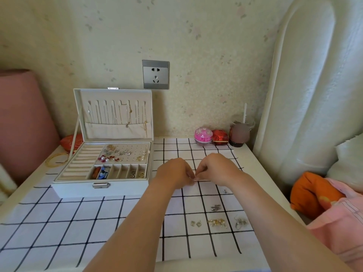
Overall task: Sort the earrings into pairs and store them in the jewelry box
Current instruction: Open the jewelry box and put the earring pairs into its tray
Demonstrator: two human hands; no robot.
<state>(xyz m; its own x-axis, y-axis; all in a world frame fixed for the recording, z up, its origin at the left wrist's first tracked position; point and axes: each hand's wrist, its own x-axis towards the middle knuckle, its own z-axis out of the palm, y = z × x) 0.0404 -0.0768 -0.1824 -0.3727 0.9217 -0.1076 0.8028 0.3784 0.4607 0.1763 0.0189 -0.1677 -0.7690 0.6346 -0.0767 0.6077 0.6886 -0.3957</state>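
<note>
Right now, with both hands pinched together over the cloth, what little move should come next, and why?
Probably carry the tiny piece, too small to identify, left to the open jewelry box and set it on the perforated earring panel. The left hand and right hand pinch it together; stored earrings already sit on that panel, while loose earrings wait on the checked cloth.

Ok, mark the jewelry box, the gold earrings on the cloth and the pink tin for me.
jewelry box (101,185): head view, on its front metal latch.
gold earrings (217,222): head view, middle of the cluster.
pink tin (203,134): head view, on its domed lid.
</note>
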